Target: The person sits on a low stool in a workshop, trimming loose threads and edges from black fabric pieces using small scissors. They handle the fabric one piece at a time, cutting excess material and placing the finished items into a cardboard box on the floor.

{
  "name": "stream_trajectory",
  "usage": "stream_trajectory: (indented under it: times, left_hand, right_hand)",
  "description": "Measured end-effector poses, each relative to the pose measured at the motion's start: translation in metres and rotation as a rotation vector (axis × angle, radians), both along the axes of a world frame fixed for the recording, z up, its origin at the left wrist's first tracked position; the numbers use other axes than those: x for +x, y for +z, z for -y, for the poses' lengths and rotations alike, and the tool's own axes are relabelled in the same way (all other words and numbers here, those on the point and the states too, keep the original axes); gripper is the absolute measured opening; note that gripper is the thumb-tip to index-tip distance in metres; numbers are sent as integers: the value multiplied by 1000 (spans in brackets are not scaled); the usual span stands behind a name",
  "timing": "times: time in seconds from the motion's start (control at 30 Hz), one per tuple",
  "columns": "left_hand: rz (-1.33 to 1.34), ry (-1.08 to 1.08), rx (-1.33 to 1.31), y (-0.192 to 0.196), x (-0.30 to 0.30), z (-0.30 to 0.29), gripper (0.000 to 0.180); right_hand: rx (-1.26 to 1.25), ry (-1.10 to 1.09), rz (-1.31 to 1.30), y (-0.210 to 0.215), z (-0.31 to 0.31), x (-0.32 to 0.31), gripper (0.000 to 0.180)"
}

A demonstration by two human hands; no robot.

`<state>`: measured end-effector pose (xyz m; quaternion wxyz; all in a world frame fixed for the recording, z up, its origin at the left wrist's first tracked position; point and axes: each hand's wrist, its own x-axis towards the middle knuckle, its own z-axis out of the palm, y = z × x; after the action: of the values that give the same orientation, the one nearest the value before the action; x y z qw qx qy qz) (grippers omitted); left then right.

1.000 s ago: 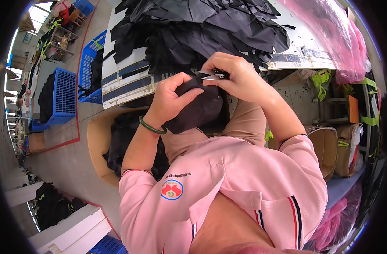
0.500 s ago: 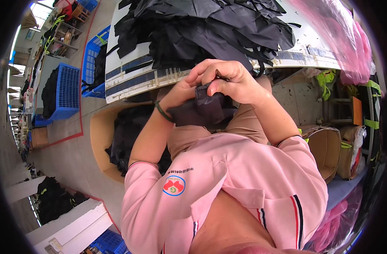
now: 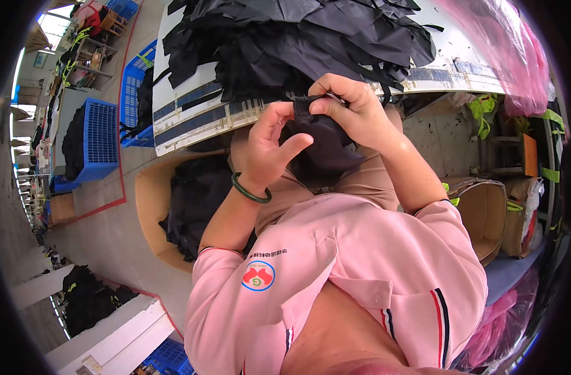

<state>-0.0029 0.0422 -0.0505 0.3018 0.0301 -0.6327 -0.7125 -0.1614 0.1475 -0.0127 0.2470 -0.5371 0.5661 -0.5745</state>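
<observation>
My right hand (image 3: 354, 112) pinches the upper edge of a black fabric piece (image 3: 320, 140) between thumb and fingers. A thin dark object shows inside its curled fingers, too hidden to name. The cloth hangs down over my lap, in front of the table edge. On its left side is my left hand (image 3: 270, 140), wearing a dark green bangle (image 3: 250, 190). Its thumb is stretched apart from the fingers, whose tips reach the edge of the cloth; nothing shows in its grip. Beyond both hands, a heap of black fabric pieces (image 3: 298, 44) covers much of the white table (image 3: 448, 59).
Left of my legs stands a cardboard box (image 3: 151, 212) with black cloth inside. Blue crates (image 3: 101, 140) holding dark cloth stand farther left. Another cardboard box (image 3: 485, 219) is at my right. Pink plastic sheeting (image 3: 520, 69) hangs over the table's right end.
My left hand has come off the cloth and opened, moving slightly left with its thumb apart. My right hand has moved slightly up and right, still pinching the fabric, which hangs more freely.
</observation>
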Motion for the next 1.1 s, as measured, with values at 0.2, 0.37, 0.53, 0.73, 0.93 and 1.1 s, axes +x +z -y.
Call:
stream_trajectory:
  times: [0.2, 0.37, 0.53, 0.73, 0.93, 1.1]
  left_hand:
    - [49, 109, 28, -2, -2, -8, 19]
    - [17, 121, -30, -3, -3, -3, 17]
    - [8, 123, 172, -1, -4, -3, 16]
    - [-19, 34, 241, -10, -5, -3, 13]
    - [-22, -46, 284, -5, -5, -5, 11]
    - [-35, -90, 232, -11, -3, 0, 10]
  right_hand:
    - [82, 60, 51, -7, 3, -2, 10]
    - [88, 92, 254, -17, 5, 0, 12]
    - [238, 23, 456, -12, -5, 8, 17]
    - [316, 162, 865, -28, -7, 10, 18]
    - [331, 249, 1024, -40, -7, 8, 14]
    - [388, 337, 1082, -37, -8, 5, 10]
